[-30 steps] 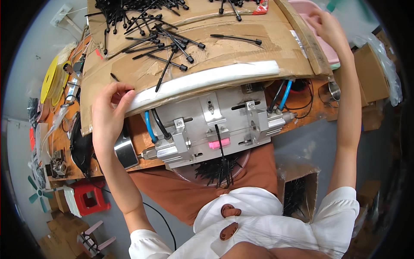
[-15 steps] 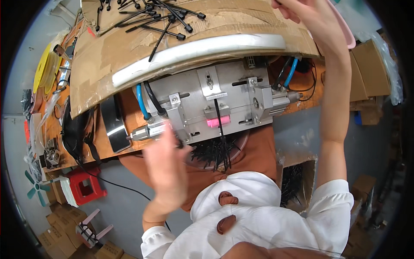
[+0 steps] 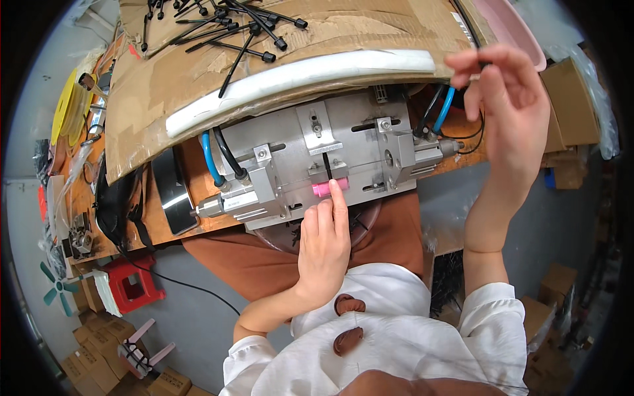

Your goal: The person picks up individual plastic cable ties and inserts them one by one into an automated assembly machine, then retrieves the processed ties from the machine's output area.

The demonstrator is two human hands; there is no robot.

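Observation:
My left hand [image 3: 323, 241] is over the front edge of a metal fixture [image 3: 366, 148], index finger stretched out and the other fingers bent. Its fingertip presses on a thin black rod [image 3: 327, 165] lying across a pink block [image 3: 320, 190]. The rod's upper end meets a metal bracket [image 3: 318, 129]; its lower part is hidden by my hand. At the right, my right hand [image 3: 508, 99] is raised, thumb and fingers pinched on a small dark piece, seemingly the end of a thin black rod [image 3: 467, 25] reaching up past the cardboard.
Several black rods with thick ends [image 3: 254, 43] lie on cardboard [image 3: 370, 33] with a white padded edge [image 3: 297, 82]. A round bowl [image 3: 277, 239] rests on my lap. Blue and black hoses [image 3: 211, 158] join the fixture. A dark phone-like slab [image 3: 177, 198] lies left.
My left hand has moved right and up, from beside the fixture onto the rod at the pink block. My right hand has come down and nearer from the far right of the cardboard.

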